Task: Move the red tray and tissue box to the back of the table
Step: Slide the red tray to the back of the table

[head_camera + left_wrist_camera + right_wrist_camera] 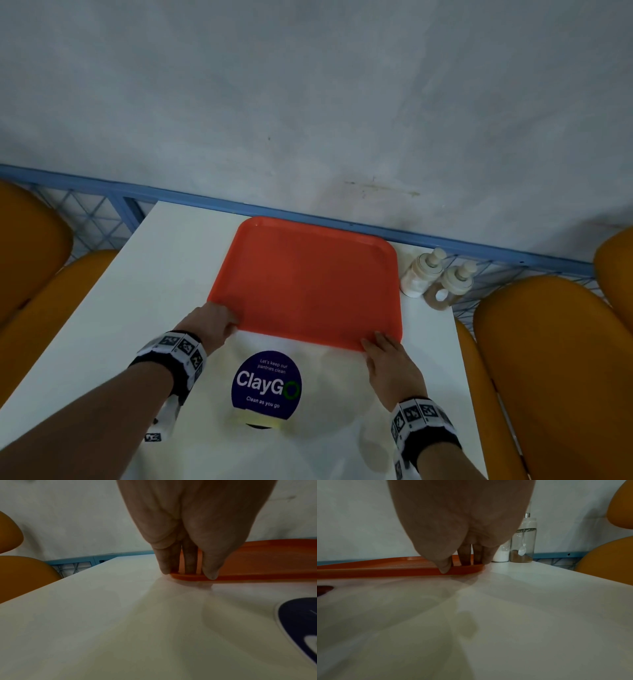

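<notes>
The red tray (305,284) lies flat on the white table (144,294), its far edge close against the blue rail (445,241) at the back; judged a light, stiff, smooth plastic that slides readily, best taken at the raised lip of the near corners. The left hand (212,323) rests at the near left corner, fingers (189,561) straight and draped over the lip, thumb against its outer edge; the right hand (390,366) lies likewise at the near right corner, fingers extended, nothing clamped. No tissue box is in view. Two jars (435,277) stand just beside the tray's right edge. A round blue sticker (266,385) reads "Let's keep our pantries clean", "ClayGo", "Clean as you go". Orange chairs (548,359) flank the table.
</notes>
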